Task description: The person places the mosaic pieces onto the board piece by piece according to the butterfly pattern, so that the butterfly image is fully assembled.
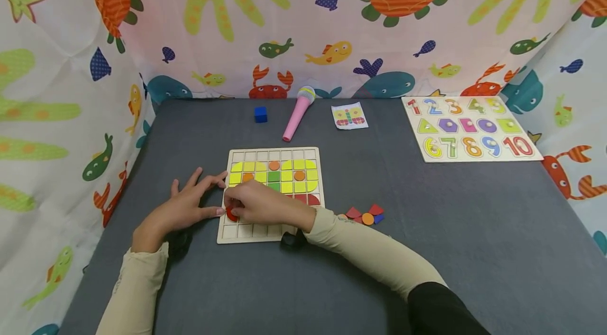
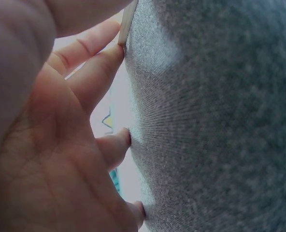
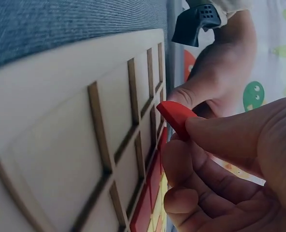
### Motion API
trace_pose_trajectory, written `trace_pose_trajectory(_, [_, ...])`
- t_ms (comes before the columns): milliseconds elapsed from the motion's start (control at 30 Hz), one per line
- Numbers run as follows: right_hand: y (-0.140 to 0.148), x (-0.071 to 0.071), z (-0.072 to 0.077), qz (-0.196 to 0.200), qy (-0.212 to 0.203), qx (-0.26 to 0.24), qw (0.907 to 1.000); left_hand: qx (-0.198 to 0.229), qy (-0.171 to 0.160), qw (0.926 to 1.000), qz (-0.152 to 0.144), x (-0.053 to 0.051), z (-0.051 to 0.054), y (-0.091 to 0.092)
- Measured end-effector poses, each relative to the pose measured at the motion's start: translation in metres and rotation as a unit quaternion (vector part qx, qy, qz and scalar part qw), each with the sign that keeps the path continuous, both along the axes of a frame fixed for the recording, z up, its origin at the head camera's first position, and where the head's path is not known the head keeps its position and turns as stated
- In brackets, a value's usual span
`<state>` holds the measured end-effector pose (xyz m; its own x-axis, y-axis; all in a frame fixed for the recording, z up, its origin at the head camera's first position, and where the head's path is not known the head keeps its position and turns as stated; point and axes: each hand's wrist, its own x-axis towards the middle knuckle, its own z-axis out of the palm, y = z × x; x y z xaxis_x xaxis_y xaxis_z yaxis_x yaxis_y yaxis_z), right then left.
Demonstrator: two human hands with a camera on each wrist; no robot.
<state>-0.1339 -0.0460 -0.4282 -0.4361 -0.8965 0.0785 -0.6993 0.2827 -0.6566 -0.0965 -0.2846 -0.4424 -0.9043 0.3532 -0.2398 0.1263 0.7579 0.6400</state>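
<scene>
A light wooden grid board [image 1: 261, 233] lies on the grey table, its upper cells holding yellow, green, orange and red flat pieces. Between thumb and fingertips, my right hand [image 1: 265, 206] pinches a red piece with a curved edge [image 3: 176, 115] over the board's lower left cells. In the right wrist view this piece stands tilted near the grid, and pale cells show beside it. My left hand [image 1: 180, 209] has its fingers spread at the board's left edge. Its thumb and a fingertip touch that edge, while other fingertips rest on the table in the left wrist view.
Several loose red, orange and blue pieces [image 1: 367, 218] lie right of the board, partly behind the right sleeve. Behind the board are a blue cube [image 1: 261, 115], a pink toy microphone [image 1: 299, 116] and a butterfly pattern card [image 1: 349, 115]. A number puzzle board [image 1: 414, 123] lies far right.
</scene>
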Motion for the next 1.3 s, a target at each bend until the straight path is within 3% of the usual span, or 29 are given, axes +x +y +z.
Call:
trace_pose_trajectory(367, [-0.006, 0.004, -0.007, -0.01, 0.052, 0.035, 0.998, 0.009, 0.001, 1.0, -0.003, 0.001, -0.001, -0.002])
trace_pose_trajectory(600, [-0.006, 0.009, -0.006, -0.028, 0.126, 0.08, 0.9884, 0.01, 0.003, 0.9999, -0.004, 0.003, 0.0, -0.003])
trace_pose_trajectory(733, [-0.007, 0.011, -0.005, -0.036, 0.136, 0.097, 0.9853, 0.01, 0.005, 0.9999, -0.005, 0.003, 0.0, -0.003])
trace_pose_trajectory(1000, [0.012, 0.007, 0.001, -0.046, 0.106, 0.112, 0.987, 0.005, 0.0, 1.0, -0.001, 0.001, -0.001, 0.001])
trace_pose_trajectory(1300, [0.082, -0.002, 0.008, -0.075, 0.036, 0.023, 0.9963, -0.006, -0.007, 0.9999, 0.007, -0.001, -0.001, 0.001])
